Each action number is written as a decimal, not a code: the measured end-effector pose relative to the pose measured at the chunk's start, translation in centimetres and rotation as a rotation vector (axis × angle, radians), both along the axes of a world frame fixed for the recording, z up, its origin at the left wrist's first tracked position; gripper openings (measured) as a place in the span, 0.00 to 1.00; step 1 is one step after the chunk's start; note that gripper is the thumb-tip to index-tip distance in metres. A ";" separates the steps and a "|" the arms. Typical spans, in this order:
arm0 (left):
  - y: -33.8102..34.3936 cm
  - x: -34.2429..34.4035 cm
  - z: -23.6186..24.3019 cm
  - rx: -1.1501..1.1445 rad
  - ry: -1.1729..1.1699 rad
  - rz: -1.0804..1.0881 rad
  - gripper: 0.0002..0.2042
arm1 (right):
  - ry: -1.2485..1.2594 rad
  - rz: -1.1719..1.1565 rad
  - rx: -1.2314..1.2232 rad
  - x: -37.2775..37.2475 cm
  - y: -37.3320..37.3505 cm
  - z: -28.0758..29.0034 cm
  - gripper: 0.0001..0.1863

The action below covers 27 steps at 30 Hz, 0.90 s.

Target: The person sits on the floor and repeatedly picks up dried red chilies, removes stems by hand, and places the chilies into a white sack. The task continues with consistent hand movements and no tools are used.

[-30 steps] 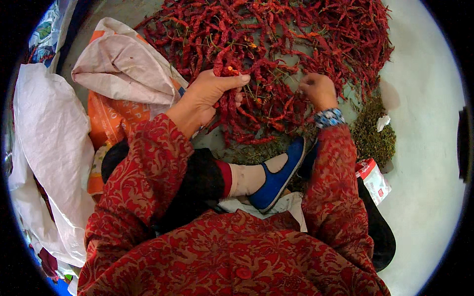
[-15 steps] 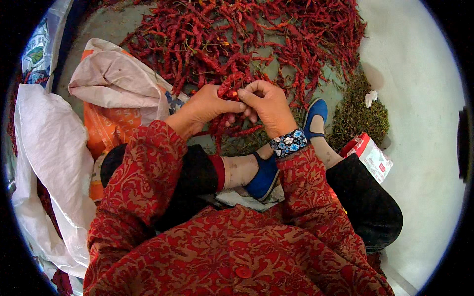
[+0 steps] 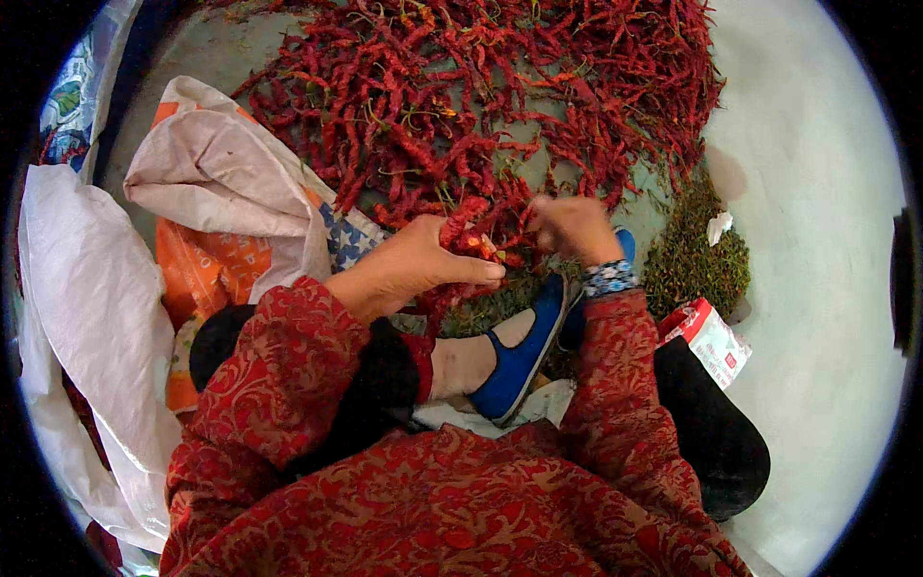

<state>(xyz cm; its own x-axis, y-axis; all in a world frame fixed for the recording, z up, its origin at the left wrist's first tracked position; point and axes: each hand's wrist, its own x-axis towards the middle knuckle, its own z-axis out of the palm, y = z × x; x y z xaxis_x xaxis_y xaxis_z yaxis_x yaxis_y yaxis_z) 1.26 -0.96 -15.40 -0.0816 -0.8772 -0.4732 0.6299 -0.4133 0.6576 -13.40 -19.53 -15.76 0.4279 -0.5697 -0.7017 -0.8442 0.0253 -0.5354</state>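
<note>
On the pale floor [image 3: 817, 192] in front of you, as the head camera looks down, a broad heap of dried red chillies [image 3: 481, 96] spreads across the upper part of the view, and both your hands work at its near edge. Your left hand [image 3: 423, 264] is curled around a small bunch of chillies [image 3: 468, 226], fingers wrapped under and thumb stretched forward, so the grip is closed and holding them. Your right hand [image 3: 575, 226] sits just beside it, near the same bunch; its fingers are bent inward and blurred, and you cannot tell whether they pinch a chilli or only touch the pile. A beaded bracelet [image 3: 609, 279] circles your right wrist above the red patterned sleeve [image 3: 625, 404]. Below the hands, your foot in a blue slip-on shoe [image 3: 524, 351] lies crossed between your forearms, its toe pointing toward the chillies. To the right of the right hand is a separate, smaller mound of greenish stems [image 3: 697, 260] with a scrap of white paper [image 3: 718, 226] on top. Just below that mound lies a small red and white packet [image 3: 711, 338]. At your left lie a crumpled white woven sack [image 3: 212, 173] over an orange printed bag [image 3: 202, 274], and farther left a white plastic sheet [image 3: 87, 317].
</note>
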 end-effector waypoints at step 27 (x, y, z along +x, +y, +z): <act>-0.7 0.7 -1.1 0.005 -0.003 0.029 0.12 | 0.263 0.339 -0.885 -3.1 -11.8 -3.4 0.14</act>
<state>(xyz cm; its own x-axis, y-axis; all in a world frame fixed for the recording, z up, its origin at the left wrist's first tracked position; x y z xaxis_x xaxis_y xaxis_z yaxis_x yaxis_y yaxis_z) 1.96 -1.62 -16.53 -0.0550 -0.8767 -0.4779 0.6397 -0.3984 0.6573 -16.49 -31.29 -19.11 0.5571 -0.8114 -0.1768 -0.8277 -0.5598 -0.0387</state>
